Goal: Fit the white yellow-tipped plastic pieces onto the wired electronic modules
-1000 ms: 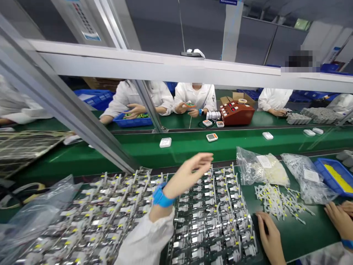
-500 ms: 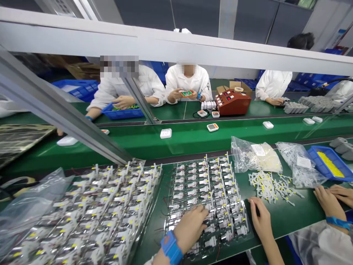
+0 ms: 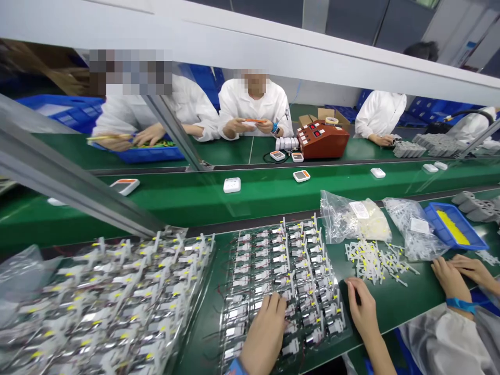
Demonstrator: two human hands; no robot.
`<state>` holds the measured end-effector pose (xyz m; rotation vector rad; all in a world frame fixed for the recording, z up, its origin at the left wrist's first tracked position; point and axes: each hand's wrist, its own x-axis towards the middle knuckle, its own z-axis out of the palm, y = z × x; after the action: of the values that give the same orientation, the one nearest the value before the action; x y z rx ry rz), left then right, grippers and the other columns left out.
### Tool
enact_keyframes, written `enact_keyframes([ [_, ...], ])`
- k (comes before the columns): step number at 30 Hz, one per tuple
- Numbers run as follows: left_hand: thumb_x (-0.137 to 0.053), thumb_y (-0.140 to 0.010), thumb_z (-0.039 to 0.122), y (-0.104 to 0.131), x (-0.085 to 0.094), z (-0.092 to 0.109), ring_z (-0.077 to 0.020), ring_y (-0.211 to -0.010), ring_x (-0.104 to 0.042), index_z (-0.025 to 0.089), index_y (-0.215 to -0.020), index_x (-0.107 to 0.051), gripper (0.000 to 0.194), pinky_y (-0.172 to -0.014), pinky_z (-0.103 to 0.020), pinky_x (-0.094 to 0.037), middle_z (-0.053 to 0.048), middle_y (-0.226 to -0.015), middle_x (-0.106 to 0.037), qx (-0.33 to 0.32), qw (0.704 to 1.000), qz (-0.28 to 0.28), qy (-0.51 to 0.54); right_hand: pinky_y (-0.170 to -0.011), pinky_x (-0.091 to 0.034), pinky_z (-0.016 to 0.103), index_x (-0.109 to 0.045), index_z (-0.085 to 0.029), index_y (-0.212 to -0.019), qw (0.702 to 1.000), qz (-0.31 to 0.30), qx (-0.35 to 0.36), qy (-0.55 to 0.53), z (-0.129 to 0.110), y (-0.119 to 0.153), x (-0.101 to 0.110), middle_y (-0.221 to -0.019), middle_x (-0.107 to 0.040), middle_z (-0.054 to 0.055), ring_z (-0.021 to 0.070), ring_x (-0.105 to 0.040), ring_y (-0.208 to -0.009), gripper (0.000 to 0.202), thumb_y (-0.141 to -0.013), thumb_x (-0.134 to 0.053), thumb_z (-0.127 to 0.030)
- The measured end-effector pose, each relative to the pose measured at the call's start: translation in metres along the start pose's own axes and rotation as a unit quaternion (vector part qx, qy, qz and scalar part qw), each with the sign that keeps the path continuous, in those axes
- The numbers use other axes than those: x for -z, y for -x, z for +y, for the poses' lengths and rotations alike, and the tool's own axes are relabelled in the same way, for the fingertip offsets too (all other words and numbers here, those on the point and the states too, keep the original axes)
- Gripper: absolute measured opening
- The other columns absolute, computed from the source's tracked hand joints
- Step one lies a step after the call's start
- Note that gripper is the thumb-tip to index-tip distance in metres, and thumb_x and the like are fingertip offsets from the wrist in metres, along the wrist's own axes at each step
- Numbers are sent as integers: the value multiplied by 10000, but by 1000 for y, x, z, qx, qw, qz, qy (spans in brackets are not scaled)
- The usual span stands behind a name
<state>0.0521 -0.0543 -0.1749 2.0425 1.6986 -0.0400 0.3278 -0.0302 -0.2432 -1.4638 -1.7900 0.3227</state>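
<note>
My left hand point(image 3: 264, 330), with a blue band at the wrist, reaches over a clear plastic tray point(image 3: 339, 282) holding rows of small motors with white plastic ends. Its fingers are close together and bent down onto the middle rows; what lies under the fingertips is hidden. To the right of that tray, my right hand point(image 3: 362, 308) rests above the green bench, thumb and fingers curled together at the tips. Whatever it may hold is too small to see. Just beyond it lies a loose pile of white plastic stems point(image 3: 371, 260) with yellow tips.
A second loaded tray point(image 3: 117, 307) fills the left. Bagged parts point(image 3: 363, 219) and a blue bin point(image 3: 455, 226) of yellow pieces stand at the back right. A co-worker's hands point(image 3: 455, 276) are at the right. A green conveyor point(image 3: 265, 195) and slanting metal post point(image 3: 97, 195) lie ahead.
The view has shifted, so most things sit a little further left. My left hand's fingers now point more straight ahead over the tray. My right hand keeps its place beside the pile.
</note>
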Motion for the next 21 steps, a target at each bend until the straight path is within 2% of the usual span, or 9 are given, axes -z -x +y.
enact_keyframes([
  [7,-482,-877,141,1,1,-19,-279,-1049,-542,184,-967,-640,186,-897,-402,-461,-94,-1090,-610,-29,998,33,53,-847,-478,462,-590,-195,-1024,992,58,-18,115,12,-19,18,-955,-639,120,292,-581,-932,139,-942,-505,-268],
  [12,-519,-864,158,7,5,-27,-268,-972,-568,203,-876,-634,124,-842,-379,-465,-65,-999,-629,-40,995,48,82,-788,-460,498,-648,-175,-922,971,46,-21,234,20,-37,16,-958,-615,163,331,-522,-890,206,-917,-498,-317],
  [16,-560,-857,176,10,11,-34,-250,-918,-590,212,-846,-627,77,-815,-355,-476,-48,-952,-642,-50,991,68,103,-764,-450,485,-658,-185,-859,971,61,-22,231,20,-44,14,-921,-622,151,318,-522,-844,223,-921,-492,-319],
  [21,-587,-874,272,14,18,-48,-236,-889,-612,220,-843,-615,67,-786,-330,-502,-47,-929,-647,-54,982,94,156,-819,-449,459,-641,-186,-914,976,104,-23,192,16,-52,24,-934,-638,124,294,-567,-898,244,-943,-482,-369],
])
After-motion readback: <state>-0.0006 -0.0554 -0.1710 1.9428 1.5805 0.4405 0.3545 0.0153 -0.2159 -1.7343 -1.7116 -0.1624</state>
